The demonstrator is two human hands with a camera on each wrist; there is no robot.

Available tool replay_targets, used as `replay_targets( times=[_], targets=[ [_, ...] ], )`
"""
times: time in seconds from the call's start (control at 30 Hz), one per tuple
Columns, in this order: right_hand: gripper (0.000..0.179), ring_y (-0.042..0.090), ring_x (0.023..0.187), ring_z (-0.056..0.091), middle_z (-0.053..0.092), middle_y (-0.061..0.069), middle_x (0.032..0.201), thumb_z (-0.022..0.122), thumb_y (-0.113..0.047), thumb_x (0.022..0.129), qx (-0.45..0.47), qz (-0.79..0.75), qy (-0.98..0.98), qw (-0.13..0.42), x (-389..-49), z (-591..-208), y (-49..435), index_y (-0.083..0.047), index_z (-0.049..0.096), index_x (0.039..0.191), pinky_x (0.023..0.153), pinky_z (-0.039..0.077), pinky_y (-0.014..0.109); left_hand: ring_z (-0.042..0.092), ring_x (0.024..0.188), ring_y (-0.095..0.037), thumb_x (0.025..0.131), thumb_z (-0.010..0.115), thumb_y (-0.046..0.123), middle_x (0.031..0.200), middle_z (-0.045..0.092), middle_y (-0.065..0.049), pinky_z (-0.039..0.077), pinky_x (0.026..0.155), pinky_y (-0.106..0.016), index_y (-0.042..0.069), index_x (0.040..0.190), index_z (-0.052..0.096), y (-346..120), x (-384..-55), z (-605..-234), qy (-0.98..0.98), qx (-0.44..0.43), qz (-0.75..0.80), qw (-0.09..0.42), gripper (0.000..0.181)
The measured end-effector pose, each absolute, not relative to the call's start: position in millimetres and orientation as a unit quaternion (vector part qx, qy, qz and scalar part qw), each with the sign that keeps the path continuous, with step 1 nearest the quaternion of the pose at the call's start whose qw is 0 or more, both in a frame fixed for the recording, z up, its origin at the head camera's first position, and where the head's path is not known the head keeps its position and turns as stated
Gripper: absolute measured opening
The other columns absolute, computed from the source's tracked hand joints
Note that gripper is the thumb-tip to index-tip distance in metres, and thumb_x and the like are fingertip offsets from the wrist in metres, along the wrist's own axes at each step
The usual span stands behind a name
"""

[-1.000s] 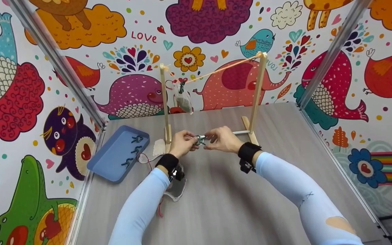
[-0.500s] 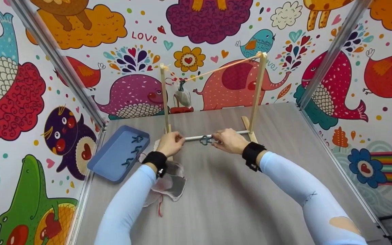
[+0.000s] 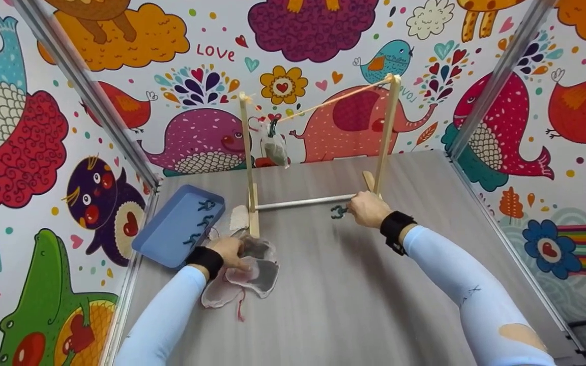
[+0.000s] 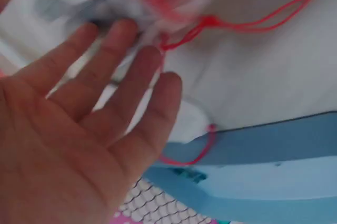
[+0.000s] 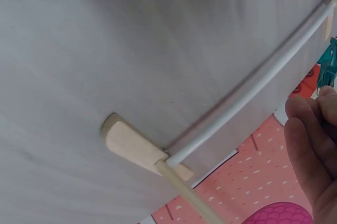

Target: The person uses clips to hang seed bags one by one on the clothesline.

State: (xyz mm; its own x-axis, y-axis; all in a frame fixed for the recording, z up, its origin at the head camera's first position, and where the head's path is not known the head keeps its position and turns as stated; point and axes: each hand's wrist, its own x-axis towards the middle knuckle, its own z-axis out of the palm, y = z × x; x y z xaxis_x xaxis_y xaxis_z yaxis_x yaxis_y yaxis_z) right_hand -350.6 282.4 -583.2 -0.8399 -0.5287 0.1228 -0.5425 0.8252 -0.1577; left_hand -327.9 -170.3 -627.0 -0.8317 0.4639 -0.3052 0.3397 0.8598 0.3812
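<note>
My right hand (image 3: 369, 209) pinches a dark green clothespin (image 3: 338, 212) above the table, close to the white crossbar (image 3: 303, 202) of the wooden stand. In the right wrist view the clothespin (image 5: 327, 66) sticks up from the fingertips at the right edge. Over a pile of pale mesh drawstring pouches (image 3: 265, 277) is my left hand (image 3: 229, 253), reaching down. The left wrist view has its fingers extended beside blurred white pouch fabric and a red drawstring (image 4: 247, 25); whether they touch the fabric I cannot tell.
A blue tray (image 3: 155, 231) with several green clothespins stands at the left. From the orange line (image 3: 333, 100) between the stand's posts (image 3: 386, 137) hangs a mesh pouch (image 3: 275, 151) under a dark clip. A pale cloth piece (image 3: 239, 218) lies by the left post's foot.
Both hands were together at the clothespin and have parted. My right hand carried the clothespin rightward; my left let go and moved left and down to the pouches. The hanging pouch swings.
</note>
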Motion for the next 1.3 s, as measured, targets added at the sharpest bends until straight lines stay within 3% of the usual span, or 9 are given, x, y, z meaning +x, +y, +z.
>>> replay_targets(
  times=[0.2,0.27,0.4,0.47,0.6,0.67,0.8,0.93,1.3],
  targets=[
    [0.013,0.025,0.067,0.074,0.083,0.01,0.079,0.079,-0.006,0.099,0.289,0.072,-0.953,0.052,-350.3,-585.3,283.0,-0.003,0.083,0.087,0.063,0.061,0.046,0.069,0.081,-0.024,0.076,0.1,0.023,0.088,0.078,-0.005,0.06,0.074,-0.045,0.008,0.09,0.078,-160.9,-318.4,-622.4,0.944,0.208,0.135,0.219,0.03],
    [0.013,0.026,0.066,0.075,0.081,0.009,0.076,0.081,-0.006,0.096,0.299,0.061,-0.95,0.064,-349.4,-586.9,281.7,-0.004,0.082,0.083,0.062,0.06,0.047,0.065,0.071,-0.02,0.075,0.098,0.022,0.077,0.072,0.002,0.057,0.066,-0.04,0.014,0.079,0.074,-163.6,-328.8,-641.2,0.94,0.223,0.119,0.231,0.025],
    [0.015,0.026,0.065,0.073,0.078,0.008,0.071,0.082,-0.005,0.095,0.312,0.048,-0.946,0.073,-346.6,-589.6,281.5,-0.005,0.078,0.081,0.062,0.061,0.047,0.048,0.051,-0.011,0.075,0.084,0.02,0.055,0.051,0.013,0.041,0.049,-0.029,0.025,0.058,0.053,-173.3,-360.7,-700.2,0.929,0.262,0.099,0.243,0.035],
    [0.015,0.022,0.063,0.07,0.077,0.007,0.071,0.081,-0.006,0.097,0.314,0.051,-0.946,0.064,-345.2,-590.6,282.2,-0.004,0.078,0.082,0.062,0.062,0.045,0.044,0.05,-0.012,0.075,0.076,0.015,0.053,0.045,0.011,0.037,0.048,-0.03,0.022,0.057,0.048,-174.4,-371.3,-719.9,0.928,0.283,0.098,0.221,0.034],
    [0.015,0.015,0.061,0.059,0.074,0.005,0.07,0.08,-0.006,0.098,0.305,0.06,-0.949,0.046,-344.4,-591.5,283.2,-0.004,0.078,0.083,0.061,0.059,0.042,0.053,0.064,-0.014,0.08,0.072,0.015,0.068,0.057,0.009,0.047,0.06,-0.035,0.02,0.073,0.06,-166.7,-392.5,-739.0,0.933,0.3,0.14,0.143,0.015],
    [0.015,0.014,0.06,0.056,0.073,0.005,0.069,0.08,-0.005,0.097,0.298,0.062,-0.951,0.046,-344.5,-591.3,283.2,-0.004,0.078,0.082,0.061,0.058,0.043,0.058,0.068,-0.015,0.081,0.074,0.016,0.074,0.064,0.008,0.052,0.063,-0.04,0.021,0.081,0.065,-153.0,-392.5,-719.2,0.93,0.308,0.172,0.106,0.011],
    [0.013,0.019,0.063,0.065,0.076,0.005,0.071,0.081,-0.006,0.095,0.295,0.06,-0.952,0.05,-344.6,-590.7,281.7,-0.005,0.079,0.083,0.063,0.061,0.045,0.075,0.081,-0.028,0.09,0.081,0.012,0.087,0.08,-0.007,0.063,0.075,-0.051,0.011,0.092,0.076,-113.1,-359.0,-617.6,0.93,0.324,0.167,0.046,0.006],
    [0.011,0.025,0.067,0.074,0.078,0.006,0.073,0.083,-0.007,0.095,0.302,0.05,-0.951,0.053,-344.2,-589.4,281.0,-0.006,0.08,0.083,0.065,0.063,0.047,0.081,0.086,-0.033,0.097,0.081,0.011,0.093,0.085,-0.01,0.067,0.078,-0.048,0.008,0.096,0.081,-75.6,-333.0,-525.7,0.936,0.324,0.134,-0.011,0.003],
    [0.013,0.023,0.062,0.068,0.076,0.007,0.071,0.081,-0.005,0.095,0.315,0.058,-0.946,0.043,-347.8,-586.6,278.0,-0.004,0.079,0.082,0.064,0.062,0.049,0.076,0.073,-0.028,0.104,0.07,0.003,0.083,0.079,-0.013,0.068,0.07,-0.04,0.003,0.096,0.076,-22.1,-374.7,-395.7,0.904,0.37,0.005,-0.213,0.01]
  ],
)
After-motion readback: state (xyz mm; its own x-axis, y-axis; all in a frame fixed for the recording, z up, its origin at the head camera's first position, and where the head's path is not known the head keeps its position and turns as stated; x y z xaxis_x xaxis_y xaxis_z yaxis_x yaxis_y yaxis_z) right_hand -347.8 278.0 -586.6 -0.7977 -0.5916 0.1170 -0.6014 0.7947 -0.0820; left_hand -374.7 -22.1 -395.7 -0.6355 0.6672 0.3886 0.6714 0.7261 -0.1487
